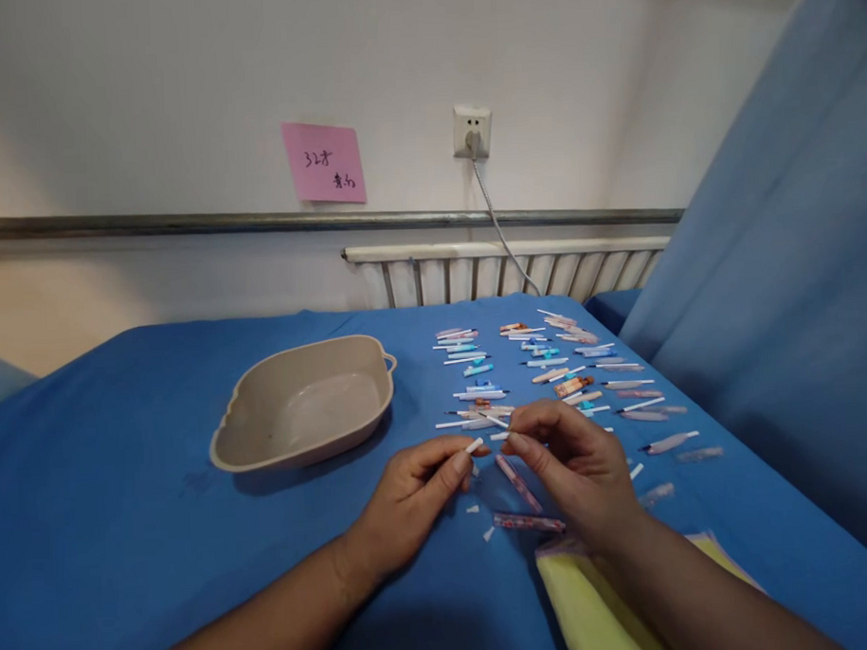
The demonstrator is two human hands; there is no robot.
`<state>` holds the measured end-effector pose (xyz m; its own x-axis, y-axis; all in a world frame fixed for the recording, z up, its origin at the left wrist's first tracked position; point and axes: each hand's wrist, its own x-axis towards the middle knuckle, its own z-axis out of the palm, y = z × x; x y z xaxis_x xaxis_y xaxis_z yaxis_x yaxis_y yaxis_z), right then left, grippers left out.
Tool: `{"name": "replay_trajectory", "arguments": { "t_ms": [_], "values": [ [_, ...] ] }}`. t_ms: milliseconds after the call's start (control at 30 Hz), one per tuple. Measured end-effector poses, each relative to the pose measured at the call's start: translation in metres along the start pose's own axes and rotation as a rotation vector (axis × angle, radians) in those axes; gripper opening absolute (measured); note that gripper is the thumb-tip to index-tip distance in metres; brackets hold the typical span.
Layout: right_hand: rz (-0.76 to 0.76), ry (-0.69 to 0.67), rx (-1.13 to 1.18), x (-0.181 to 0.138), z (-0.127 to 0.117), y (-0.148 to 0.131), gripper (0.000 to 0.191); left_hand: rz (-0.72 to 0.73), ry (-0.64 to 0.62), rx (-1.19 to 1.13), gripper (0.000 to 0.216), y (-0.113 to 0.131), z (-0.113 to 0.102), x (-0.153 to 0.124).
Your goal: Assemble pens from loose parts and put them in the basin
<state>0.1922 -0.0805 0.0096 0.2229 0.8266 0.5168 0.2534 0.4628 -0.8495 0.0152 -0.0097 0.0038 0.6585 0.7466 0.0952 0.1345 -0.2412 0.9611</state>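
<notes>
My left hand [417,494] pinches a short white stick [474,446] between thumb and forefinger, low over the blue cloth [127,506]. My right hand [570,458] is closed in a pinch just right of it, fingertips on a thin white stick [499,435]; a clear tube with red specks [519,483] slants down beneath it. A second speckled tube [530,523] lies flat on the cloth under my right hand. Small white scraps [472,508] lie between my hands.
A beige tray [305,405] stands empty to the left. Several small tubes, caps and white sticks [549,368] lie in rows beyond my hands. A yellow sheet [592,604] sits under my right forearm. A radiator [503,270] and a wall socket [471,131] are behind.
</notes>
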Motion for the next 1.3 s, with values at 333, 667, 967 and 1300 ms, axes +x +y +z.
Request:
{"name": "replay_trajectory", "arguments": {
  "t_ms": [333,667,967,1300],
  "values": [
    [-0.145,-0.081,-0.102,-0.001,-0.006,-0.014,0.012,0.197,0.017,0.203,0.021,0.005,0.003,-0.010],
    [-0.222,-0.160,-0.218,0.002,-0.010,-0.018,0.013,0.216,-0.009,0.247,0.021,0.001,0.000,-0.007],
    [-0.291,-0.233,-0.276,0.004,-0.012,-0.018,0.017,0.257,-0.034,0.297,0.021,0.000,-0.001,-0.006],
    [-0.373,-0.357,-0.425,0.006,-0.020,-0.015,0.028,0.259,-0.046,0.377,0.020,0.002,-0.003,-0.005]
  ]
}}
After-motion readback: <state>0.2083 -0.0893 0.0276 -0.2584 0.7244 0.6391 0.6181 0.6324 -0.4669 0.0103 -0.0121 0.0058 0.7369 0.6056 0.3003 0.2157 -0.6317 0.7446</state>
